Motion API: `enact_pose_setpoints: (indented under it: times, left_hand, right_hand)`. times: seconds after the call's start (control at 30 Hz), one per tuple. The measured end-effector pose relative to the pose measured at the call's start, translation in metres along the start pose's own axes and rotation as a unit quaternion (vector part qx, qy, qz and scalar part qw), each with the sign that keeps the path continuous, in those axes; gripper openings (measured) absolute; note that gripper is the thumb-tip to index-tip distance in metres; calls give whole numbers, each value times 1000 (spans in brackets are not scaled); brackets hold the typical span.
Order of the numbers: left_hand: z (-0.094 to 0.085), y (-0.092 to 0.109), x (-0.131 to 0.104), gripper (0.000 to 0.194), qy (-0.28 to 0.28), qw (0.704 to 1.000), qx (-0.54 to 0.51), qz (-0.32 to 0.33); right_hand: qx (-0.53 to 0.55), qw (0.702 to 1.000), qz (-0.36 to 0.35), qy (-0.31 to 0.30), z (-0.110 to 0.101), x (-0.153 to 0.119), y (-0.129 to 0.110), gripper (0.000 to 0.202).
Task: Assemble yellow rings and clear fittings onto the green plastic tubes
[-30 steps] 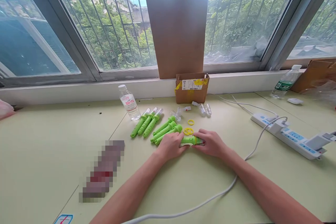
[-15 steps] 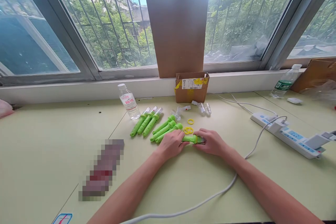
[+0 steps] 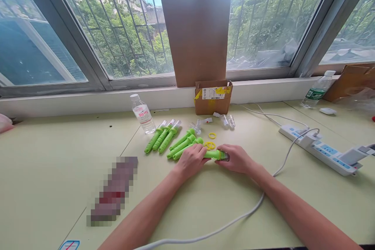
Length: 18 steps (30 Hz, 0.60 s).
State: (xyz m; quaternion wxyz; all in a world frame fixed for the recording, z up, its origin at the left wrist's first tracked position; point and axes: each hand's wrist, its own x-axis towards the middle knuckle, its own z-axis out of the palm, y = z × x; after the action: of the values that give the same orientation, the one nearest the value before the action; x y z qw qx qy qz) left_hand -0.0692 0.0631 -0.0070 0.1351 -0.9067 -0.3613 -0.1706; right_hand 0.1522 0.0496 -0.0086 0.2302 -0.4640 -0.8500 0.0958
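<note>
My left hand (image 3: 191, 161) is closed around the body of a green plastic tube (image 3: 213, 154), which lies crosswise just above the table. My right hand (image 3: 236, 158) grips the tube's threaded end, where a clear cap seems to sit; the fingers partly hide it. Just beyond my left hand lie several loose green tubes (image 3: 184, 140) with bare threaded ends. Farther left are three green tubes (image 3: 162, 136) with clear caps on. Yellow rings (image 3: 209, 145) lie right behind the held tube, and another yellow ring (image 3: 212, 135) is a little farther back.
Clear caps (image 3: 227, 121) lie before a cardboard box (image 3: 213, 105). A water bottle (image 3: 143, 114) stands at the left, another bottle (image 3: 318, 90) at the right. A power strip (image 3: 319, 148) lies on the right, and its white cable (image 3: 249, 213) runs under my right forearm. A blurred-out object (image 3: 113, 191) lies left.
Both hands keep their hold on the green tube, with hardly any movement. The whole view has shifted very slightly.
</note>
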Motion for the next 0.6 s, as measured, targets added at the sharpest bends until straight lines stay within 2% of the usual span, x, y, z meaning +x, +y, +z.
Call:
enact_pose_setpoints:
  times: [0.27, 0.6]
  left_hand:
    - [1, 0, -1, 28, -6, 1000, -10, -14]
    - [3, 1, -1, 25, 25, 1000, -9, -11]
  right_hand:
    - [-10, 1000, 3, -2, 1, 1, 0, 29]
    - [-12, 1000, 10, -11, 0, 0, -1, 29]
